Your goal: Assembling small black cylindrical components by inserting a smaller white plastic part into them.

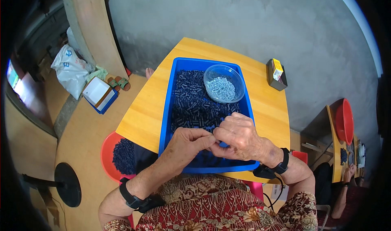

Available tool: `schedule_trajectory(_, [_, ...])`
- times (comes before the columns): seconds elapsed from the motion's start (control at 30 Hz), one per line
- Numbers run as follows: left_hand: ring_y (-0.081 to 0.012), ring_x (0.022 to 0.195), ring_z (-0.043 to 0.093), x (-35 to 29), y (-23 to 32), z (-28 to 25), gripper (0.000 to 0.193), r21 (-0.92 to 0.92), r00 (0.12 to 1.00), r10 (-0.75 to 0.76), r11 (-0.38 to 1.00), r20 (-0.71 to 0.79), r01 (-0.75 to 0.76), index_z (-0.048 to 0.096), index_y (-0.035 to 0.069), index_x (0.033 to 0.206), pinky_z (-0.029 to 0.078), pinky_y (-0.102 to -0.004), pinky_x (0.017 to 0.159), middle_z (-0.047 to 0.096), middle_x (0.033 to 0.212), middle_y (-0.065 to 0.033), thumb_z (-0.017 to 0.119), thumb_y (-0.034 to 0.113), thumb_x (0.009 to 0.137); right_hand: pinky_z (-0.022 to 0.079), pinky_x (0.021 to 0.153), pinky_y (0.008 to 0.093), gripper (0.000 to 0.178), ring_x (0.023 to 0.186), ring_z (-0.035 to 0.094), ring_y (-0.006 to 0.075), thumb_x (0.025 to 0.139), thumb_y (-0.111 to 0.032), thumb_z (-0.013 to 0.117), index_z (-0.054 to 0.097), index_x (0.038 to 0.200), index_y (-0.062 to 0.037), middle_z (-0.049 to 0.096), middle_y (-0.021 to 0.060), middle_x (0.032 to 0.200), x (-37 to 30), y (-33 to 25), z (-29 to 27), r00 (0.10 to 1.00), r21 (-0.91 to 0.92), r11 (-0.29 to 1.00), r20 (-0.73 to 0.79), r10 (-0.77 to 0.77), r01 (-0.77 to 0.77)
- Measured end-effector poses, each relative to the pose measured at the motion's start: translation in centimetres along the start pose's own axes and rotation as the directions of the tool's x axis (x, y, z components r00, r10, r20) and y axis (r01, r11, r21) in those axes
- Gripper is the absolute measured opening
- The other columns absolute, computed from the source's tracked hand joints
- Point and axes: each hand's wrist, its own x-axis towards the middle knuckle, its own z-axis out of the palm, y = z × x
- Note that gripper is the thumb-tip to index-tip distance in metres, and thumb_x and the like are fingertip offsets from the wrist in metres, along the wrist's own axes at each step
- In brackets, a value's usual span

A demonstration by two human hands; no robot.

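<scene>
Pinching thumb and fingertips together near the centre of the frame, the left hand (188, 144) meets the right hand (241, 136), tips touching or almost so; the right hand's fingers are curled in. Both grips are closed, but whatever sits between the tips is hidden or too small, so cannot tell what is grasped. Hands are above the lower part of a deep blue rectangular plastic tray (167, 119), mid-frame, which holds a thick layer of small dark tubular pieces (189, 98). In the tray's upper right corner, a clear round plastic bowl (224, 101) sits tilted on the dark pieces and holds a heap of small shiny silver metal pieces (220, 87). Tray is on a yellow wood-grain table (266, 107). Upper right of the table: an open black box (277, 84) with a small yellow-and-white carton (277, 70) in it. Lower left, below table level, a round red plastic basin (109, 159) holds more small dark pieces (124, 154). Black wristbands (131, 195) are on both wrists. Far right: another person's hand (349, 173) at a second wooden table (337, 166), with a large red bowl (345, 121) tipped on its side near the wall.
</scene>
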Motion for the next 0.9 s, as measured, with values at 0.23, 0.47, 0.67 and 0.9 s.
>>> schedule_trajectory(0.23, [-0.0056,0.083,0.060,0.0,1.2,0.8,0.026,-0.041,0.998,0.057,0.997,-0.040,-0.058,0.075,-0.002,0.101,0.048,-0.0233,0.075,0.072,0.088,-0.0029,0.066,0.022,0.097,0.041,0.053,0.0340,0.020,0.057,0.056,0.0199,0.070,-0.014,0.081,0.062,0.074,-0.0088,0.055,0.0035,0.063,-0.1,0.5,-0.5,0.996,0.029,0.998,-0.073,0.050,-0.048])
schedule_trajectory(0.47, [-0.0077,0.092,0.063,0.0,1.0,0.3,0.033,-0.197,0.997,0.036,0.979,-0.069,-0.049,0.073,-0.002,0.105,0.049,-0.0252,0.086,0.071,0.096,-0.0040,0.062,0.029,0.101,0.041,0.054,0.0332,0.025,0.058,0.057,0.0207,0.071,-0.019,0.084,0.068,0.085,-0.0049,0.055,0.0052,0.064,-0.7,1.1,-0.8,0.987,0.041,0.995,-0.134,0.093,-0.088])
schedule_trajectory(0.67, [-0.0085,0.094,0.061,0.1,0.9,0.1,0.032,-0.127,1.000,0.012,0.992,-0.012,-0.014,0.072,0.001,0.108,0.046,-0.0247,0.088,0.071,0.096,-0.0033,0.066,0.031,0.098,0.041,0.055,0.0332,0.024,0.058,0.056,0.0202,0.072,-0.017,0.083,0.068,0.086,-0.0049,0.056,0.0042,0.065,-0.4,0.5,-0.7,0.993,-0.028,0.998,-0.106,0.046,-0.049])
schedule_trajectory(0.9, [-0.0105,0.095,0.063,-0.7,2.0,-0.9,0.024,0.034,0.995,0.057,0.998,-0.081,-0.054,0.072,0.000,0.103,0.047,-0.0260,0.090,0.072,0.098,-0.0052,0.068,0.022,0.096,0.041,0.057,0.0342,0.028,0.061,0.055,0.0205,0.075,-0.017,0.083,0.069,0.095,-0.0040,0.055,0.0045,0.067,0.8,-0.4,-0.6,0.999,-0.039,0.999,-0.039,0.015,-0.016])
